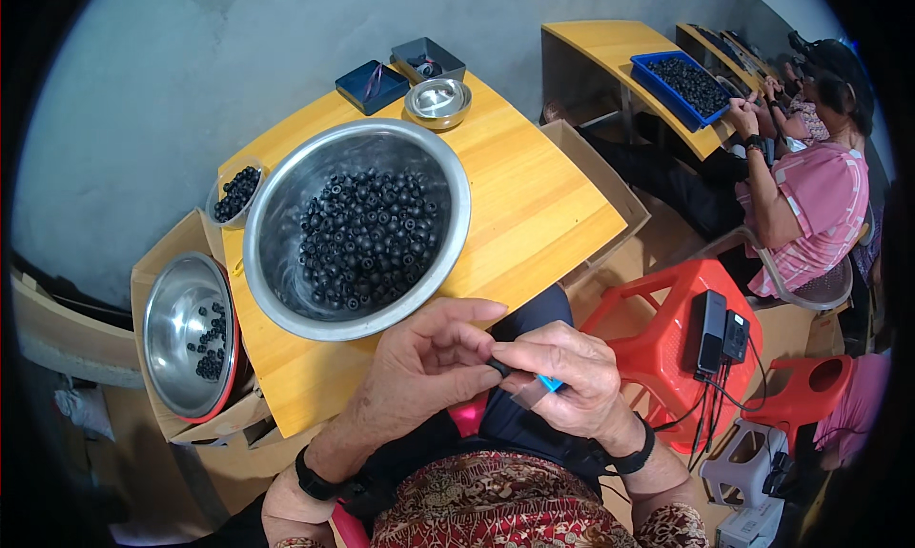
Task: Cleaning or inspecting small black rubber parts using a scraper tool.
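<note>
Just in front of my lap, both hands meet at the front edge of the wooden table (534,195). My left hand (419,367) is closed, pinching a small round black part (498,367) between thumb and fingers. My right hand (577,376) is closed around a small flat, greyish blade-like tool with a blue piece (549,383), held against the black part. Its exact kind is partly hidden by my fingers. Beyond my hands a large steel basin (448,262) stands on the table, holding many similar black, hollow parts (372,243).
A clear tub (214,210) of black parts sits at the table's left edge. Dark trays (372,88) and a metal bowl (437,102) stand at the back. Lower left is another steel basin (162,357). On the right, a red stool (658,310) carries black devices; a person (801,195) sits beyond.
</note>
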### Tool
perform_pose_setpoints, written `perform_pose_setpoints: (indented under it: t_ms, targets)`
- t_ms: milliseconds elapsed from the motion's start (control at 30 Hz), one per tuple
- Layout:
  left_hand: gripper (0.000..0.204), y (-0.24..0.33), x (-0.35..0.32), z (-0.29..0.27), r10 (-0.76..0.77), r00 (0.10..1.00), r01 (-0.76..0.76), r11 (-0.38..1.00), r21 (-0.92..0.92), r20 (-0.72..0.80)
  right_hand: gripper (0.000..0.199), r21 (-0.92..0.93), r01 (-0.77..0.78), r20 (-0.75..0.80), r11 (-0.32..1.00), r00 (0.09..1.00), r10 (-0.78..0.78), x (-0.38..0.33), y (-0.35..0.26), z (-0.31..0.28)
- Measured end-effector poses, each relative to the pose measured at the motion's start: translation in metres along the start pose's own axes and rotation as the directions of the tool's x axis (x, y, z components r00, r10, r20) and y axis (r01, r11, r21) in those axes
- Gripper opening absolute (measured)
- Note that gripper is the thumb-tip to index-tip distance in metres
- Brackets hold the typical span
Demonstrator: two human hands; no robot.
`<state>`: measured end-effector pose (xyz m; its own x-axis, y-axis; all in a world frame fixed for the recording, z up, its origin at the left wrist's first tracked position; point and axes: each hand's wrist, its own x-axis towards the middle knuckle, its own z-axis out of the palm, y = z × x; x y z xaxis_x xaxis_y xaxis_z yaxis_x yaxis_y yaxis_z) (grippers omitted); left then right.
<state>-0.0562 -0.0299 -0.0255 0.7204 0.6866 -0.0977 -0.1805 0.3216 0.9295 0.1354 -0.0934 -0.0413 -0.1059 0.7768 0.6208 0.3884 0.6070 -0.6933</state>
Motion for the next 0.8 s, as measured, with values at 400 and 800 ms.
perform_pose_setpoints:
  t_ms: [400,800]
  targets:
    - [0.048,-0.017,0.005,0.005,-0.009,0.998,-0.006,0.974,-0.227,-0.066,0.037,-0.14,0.054,-0.112,0.989,0.991,-0.07,-0.004,0.0,0.001]
    - [0.053,-0.012,0.006,0.005,-0.044,0.993,0.033,0.994,-0.1,-0.106,0.035,-0.18,0.097,-0.108,0.979,0.987,-0.118,-0.003,0.005,0.002]
